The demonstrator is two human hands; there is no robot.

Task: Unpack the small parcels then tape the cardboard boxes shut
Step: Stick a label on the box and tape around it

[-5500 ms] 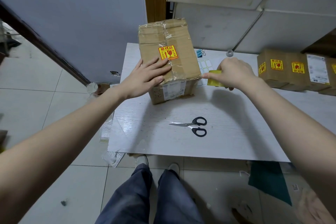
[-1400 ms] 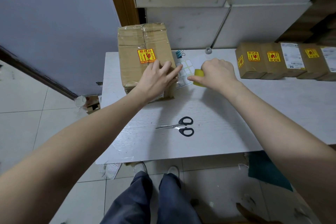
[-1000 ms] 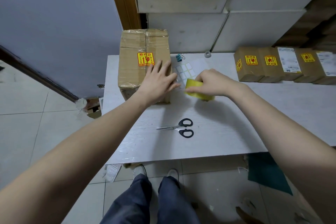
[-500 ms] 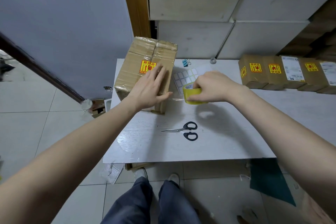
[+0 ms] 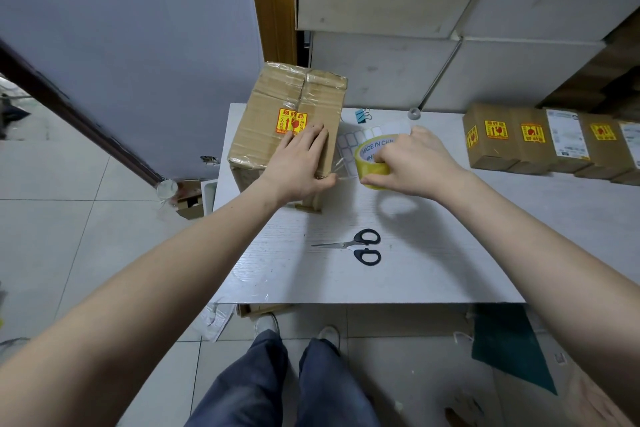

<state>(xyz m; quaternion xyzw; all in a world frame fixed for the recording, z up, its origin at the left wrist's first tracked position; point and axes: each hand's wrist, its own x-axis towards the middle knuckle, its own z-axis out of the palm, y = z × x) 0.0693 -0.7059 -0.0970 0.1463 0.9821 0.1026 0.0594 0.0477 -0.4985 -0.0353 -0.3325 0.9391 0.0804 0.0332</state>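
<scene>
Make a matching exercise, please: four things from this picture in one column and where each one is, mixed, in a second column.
Things:
1. tape roll
2. scissors
3. blue binder clip
4. cardboard box

Places:
A. under the left hand
B. lying flat on the table, nearest the person
C. in the right hand
D. near the table's far edge, right of the box

Pairs: 1-C, 2-B, 3-D, 4-A

A box [image 5: 277,121] is standing on the table [image 5: 450,253], left of the tape roll [image 5: 372,163]. Scissors [image 5: 356,246] are lying nearer the front edge. Parcels [image 5: 554,142] are sitting far right.
</scene>
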